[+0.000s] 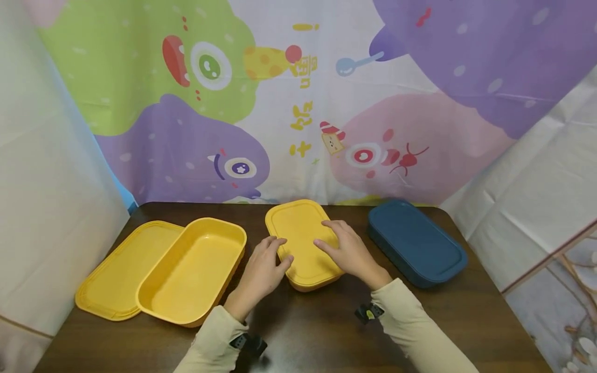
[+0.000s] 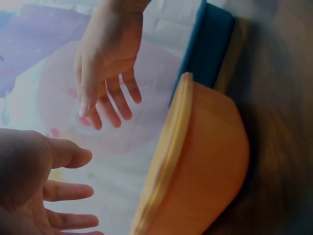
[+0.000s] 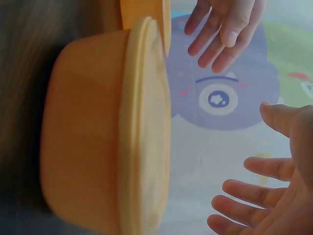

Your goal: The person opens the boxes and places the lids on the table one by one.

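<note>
A yellow lunch box (image 1: 305, 233) with its lid on sits at the middle of the table; its orange-looking side wall (image 3: 88, 132) faces the right wrist view. Both hands hover above this box, one over each long side, with a gap to the lid in the wrist views. My left hand (image 1: 263, 267) has its fingers spread and loosely bent, holding nothing. Across from it, my right hand (image 1: 350, 248) is likewise spread, thumb apart from the fingers, nothing in its grasp.
To the left, an uncovered yellow box (image 1: 191, 274) partly overlaps a loose yellow lid (image 1: 126, 269). A dark blue lidded box (image 1: 417, 243) stands at the right. Behind the brown table (image 1: 317, 336) hangs a cartoon-printed cloth (image 1: 280, 103).
</note>
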Available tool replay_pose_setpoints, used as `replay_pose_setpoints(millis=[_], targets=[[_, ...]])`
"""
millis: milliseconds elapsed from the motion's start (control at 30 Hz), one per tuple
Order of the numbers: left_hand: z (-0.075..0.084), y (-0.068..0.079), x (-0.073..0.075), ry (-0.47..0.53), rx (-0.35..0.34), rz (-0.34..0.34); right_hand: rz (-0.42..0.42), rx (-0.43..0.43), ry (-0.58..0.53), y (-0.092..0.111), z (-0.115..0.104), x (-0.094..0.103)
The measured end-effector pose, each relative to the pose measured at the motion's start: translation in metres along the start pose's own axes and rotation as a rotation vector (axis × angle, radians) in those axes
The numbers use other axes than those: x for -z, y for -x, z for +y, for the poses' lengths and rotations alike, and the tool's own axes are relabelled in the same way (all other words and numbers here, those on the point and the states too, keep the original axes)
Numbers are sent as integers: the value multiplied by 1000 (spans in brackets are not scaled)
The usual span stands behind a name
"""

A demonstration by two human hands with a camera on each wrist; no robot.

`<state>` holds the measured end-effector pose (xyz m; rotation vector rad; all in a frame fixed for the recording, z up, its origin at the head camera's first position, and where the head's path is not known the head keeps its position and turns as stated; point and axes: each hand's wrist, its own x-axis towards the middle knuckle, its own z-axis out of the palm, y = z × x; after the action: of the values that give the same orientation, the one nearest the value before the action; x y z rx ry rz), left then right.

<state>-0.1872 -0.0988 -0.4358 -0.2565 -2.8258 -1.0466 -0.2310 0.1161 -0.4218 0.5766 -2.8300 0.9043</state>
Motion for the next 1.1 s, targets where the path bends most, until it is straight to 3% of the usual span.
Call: replay_pose_setpoints(millis=[433,733,900,1100], targets=[[-1,-7,-24,41,128,-74,-3,-117,5,13,38,-5],[-12,-9,-37,63,200,-97,-75,-249,-98,12,60,-18],[-17,-9,-43,63,202,-129,-105,-302,-164,13,70,-25],[-21,-7,-48,72,169,-116,-102,-319,-196,14,76,-35]])
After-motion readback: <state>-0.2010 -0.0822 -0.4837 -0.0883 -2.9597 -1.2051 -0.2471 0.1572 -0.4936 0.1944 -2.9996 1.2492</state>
